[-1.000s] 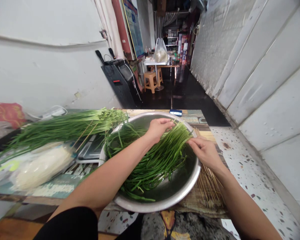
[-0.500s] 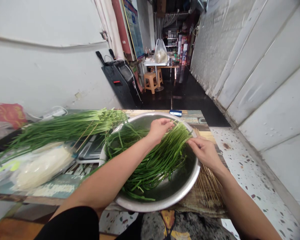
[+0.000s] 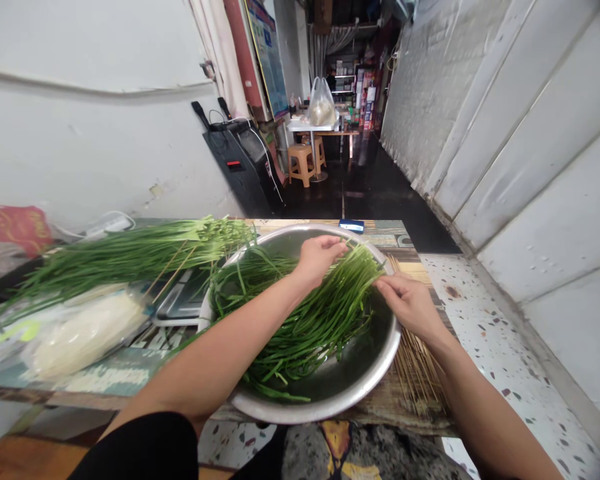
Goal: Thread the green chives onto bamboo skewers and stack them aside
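A wide steel basin (image 3: 325, 413) holds long green garlic chives (image 3: 310, 320), their pale ends bunched at its far right side. Over the far part of the basin, my left hand (image 3: 323, 259) is closed, thumb and fingers pinching the pale end of a chive. My right hand (image 3: 409, 303) reaches over the right rim and pinches at the other side of the same row of ends. Whether a thin stick also sits between its fingers is hidden. Thin bamboo skewers (image 3: 417, 373) lie beside the basin, partly under my right forearm.
Left of the basin, another pile of chives (image 3: 130, 257) lies across a flat scale (image 3: 183, 303), with a couple of skewers on it. A clear bag with something whitish (image 3: 90, 330) lies in front. A small blue box (image 3: 351, 226) rests beyond the basin on the wooden table (image 3: 125, 373).
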A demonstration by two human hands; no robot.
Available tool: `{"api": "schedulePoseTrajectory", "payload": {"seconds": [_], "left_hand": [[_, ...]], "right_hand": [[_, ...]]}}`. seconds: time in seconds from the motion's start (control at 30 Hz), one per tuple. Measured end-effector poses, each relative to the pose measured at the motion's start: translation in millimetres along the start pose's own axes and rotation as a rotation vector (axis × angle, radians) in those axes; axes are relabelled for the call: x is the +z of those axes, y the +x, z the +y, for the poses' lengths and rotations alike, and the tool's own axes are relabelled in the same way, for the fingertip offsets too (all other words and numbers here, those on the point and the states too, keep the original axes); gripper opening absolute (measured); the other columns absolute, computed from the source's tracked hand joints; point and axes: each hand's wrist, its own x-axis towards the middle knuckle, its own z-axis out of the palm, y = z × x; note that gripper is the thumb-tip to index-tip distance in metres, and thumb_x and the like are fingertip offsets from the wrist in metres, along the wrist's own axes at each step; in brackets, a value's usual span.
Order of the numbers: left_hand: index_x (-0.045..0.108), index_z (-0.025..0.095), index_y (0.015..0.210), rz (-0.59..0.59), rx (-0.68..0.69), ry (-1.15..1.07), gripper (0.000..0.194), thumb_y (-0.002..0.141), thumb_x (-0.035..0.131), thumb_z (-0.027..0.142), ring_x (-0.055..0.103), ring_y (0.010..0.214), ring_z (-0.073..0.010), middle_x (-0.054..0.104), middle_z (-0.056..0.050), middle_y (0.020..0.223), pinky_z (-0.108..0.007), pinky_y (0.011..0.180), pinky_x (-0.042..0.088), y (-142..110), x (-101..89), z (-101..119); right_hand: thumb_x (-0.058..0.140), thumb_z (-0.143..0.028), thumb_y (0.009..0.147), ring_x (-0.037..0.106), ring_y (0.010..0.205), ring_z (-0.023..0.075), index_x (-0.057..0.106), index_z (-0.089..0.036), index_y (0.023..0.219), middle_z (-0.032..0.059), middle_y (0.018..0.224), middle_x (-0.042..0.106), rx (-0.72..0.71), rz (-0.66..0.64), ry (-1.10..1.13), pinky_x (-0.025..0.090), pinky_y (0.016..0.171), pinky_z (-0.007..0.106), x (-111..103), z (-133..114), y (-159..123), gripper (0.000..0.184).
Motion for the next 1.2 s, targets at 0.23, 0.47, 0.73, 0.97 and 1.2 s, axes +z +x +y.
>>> {"api": "schedulePoseTrajectory", "payload": {"seconds": [0.23,0.47,0.73,0.97,1.2], "left_hand": [[0.068,0.011,0.073,0.005,-0.002,-0.004,0.014,0.061,0.071,0.016,0.054,0.058,-0.0084,0.068,-0.004,0.068,-0.022,0.057,0.04,-0.5,0.4,0.6],[0.069,0.011,0.073,0.017,0.005,-0.005,0.015,0.059,0.072,0.016,0.055,0.058,-0.0089,0.068,-0.004,0.068,-0.022,0.057,0.041,-0.1,0.3,-0.2],[0.07,0.011,0.073,-0.002,0.0,-0.023,0.014,0.061,0.071,0.016,0.053,0.057,-0.0079,0.068,-0.004,0.068,-0.022,0.057,0.041,0.6,-0.1,-0.2],[0.07,0.011,0.072,0.005,0.018,-0.011,0.013,0.06,0.071,0.016,0.053,0.058,-0.0084,0.067,-0.003,0.067,-0.022,0.057,0.041,1.2,-0.2,-2.3],[0.07,0.012,0.072,0.021,0.013,-0.01,0.013,0.059,0.072,0.014,0.055,0.058,-0.009,0.068,-0.004,0.067,-0.023,0.059,0.043,1.0,0.5,-1.9]], "right_hand": [[0.046,-0.031,0.087,0.054,0.064,0.0157,0.057,-0.019,0.057,0.001,0.061,0.06,-0.018,0.003,-0.007,0.04,0.066,0.028,-0.6,-0.3,-0.2,0.034],[0.045,-0.032,0.087,0.053,0.064,0.0157,0.061,-0.019,0.06,0.0015,0.062,0.061,-0.004,0.007,-0.007,0.04,0.065,0.028,-0.7,-0.5,0.2,0.034],[0.046,-0.032,0.087,0.053,0.065,0.0154,0.06,-0.019,0.06,0.0019,0.065,0.062,-0.015,-0.002,-0.01,0.04,0.066,0.028,-0.6,1.0,0.0,0.033],[0.047,-0.032,0.087,0.054,0.066,0.0157,0.063,-0.019,0.064,0.0017,0.065,0.063,-0.013,0.003,-0.012,0.04,0.065,0.028,-0.8,2.1,-0.6,0.031],[0.046,-0.032,0.087,0.054,0.064,0.0158,0.059,-0.019,0.059,0.0019,0.063,0.061,-0.015,0.003,-0.016,0.04,0.065,0.028,-0.9,0.4,0.0,0.033]]}}
